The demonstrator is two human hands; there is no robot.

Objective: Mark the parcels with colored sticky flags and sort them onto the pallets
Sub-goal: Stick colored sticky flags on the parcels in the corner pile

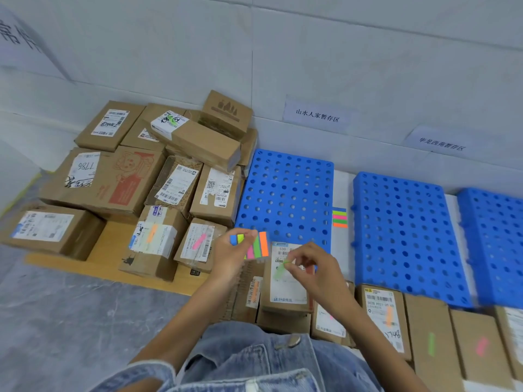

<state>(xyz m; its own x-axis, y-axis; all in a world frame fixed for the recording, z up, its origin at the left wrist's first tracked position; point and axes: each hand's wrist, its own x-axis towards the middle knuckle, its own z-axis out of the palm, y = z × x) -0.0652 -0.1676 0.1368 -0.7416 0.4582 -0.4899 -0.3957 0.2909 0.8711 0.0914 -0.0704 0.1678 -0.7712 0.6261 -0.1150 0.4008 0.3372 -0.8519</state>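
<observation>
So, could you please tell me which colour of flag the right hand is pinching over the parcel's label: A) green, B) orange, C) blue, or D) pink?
A: the right hand pinches a green flag over the white label of the parcel, while the left hand holds the flag pad.

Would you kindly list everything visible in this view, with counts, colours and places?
piled parcels: about a dozen, brown, on the wooden board, left; some flagged
front parcels: several, brown, lower right
pallets: three, blue, along the wall, right
wall signs: two, white, above the pallets
spare flag pad: one, multicoloured, between two pallets
flag pad: one, multicoloured, centre
green flag: one, over a front parcel's label
left hand: holds the flag pad
right hand: pinches the green flag
</observation>
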